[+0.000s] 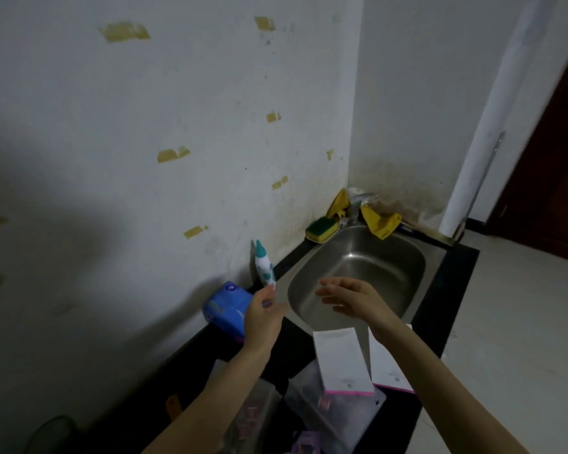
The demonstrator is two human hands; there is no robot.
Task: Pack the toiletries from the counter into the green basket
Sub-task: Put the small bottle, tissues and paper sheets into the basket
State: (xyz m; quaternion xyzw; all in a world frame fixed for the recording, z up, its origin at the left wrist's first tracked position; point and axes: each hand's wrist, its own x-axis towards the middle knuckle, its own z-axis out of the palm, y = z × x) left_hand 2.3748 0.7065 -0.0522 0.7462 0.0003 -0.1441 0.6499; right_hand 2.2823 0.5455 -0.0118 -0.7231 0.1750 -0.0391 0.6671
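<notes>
Your left hand (263,317) is raised at the back of the worktop (453,267), palm turned to the right, fingers fairly straight and pointing up. Its topmost fingertip meets the lower end of a white bottle with a teal cap (263,263), which tilts close to the wall. The hand is blurred, so you cannot tell from this view whether it pinches the bottle or only touches it.

Your right hand (351,299) hovers over the near rim of the steel sink (358,257). It is spread flat with the fingers pointing left, and it holds nothing. The two hands are near each other but apart.

Just behind your left wrist a soft blue packet (225,309) lies against the wall. In front of the sink two white boxes with pink edges, the left box (341,358) and the right box (389,365), rest on clear plastic pouches (335,417). Your right forearm crosses over the right box.

A green and yellow sponge (322,228) sits at the far corner of the sink, and a yellow cloth (381,222) hangs beside it.

The bottle carries teal marks, the blue packet has a pale mark near its top, and each box has a small print near its pink edge. None of this is sharp enough to read.

A dim greenish shape (53,434) sits at the lower left edge, too dark to make out.
</notes>
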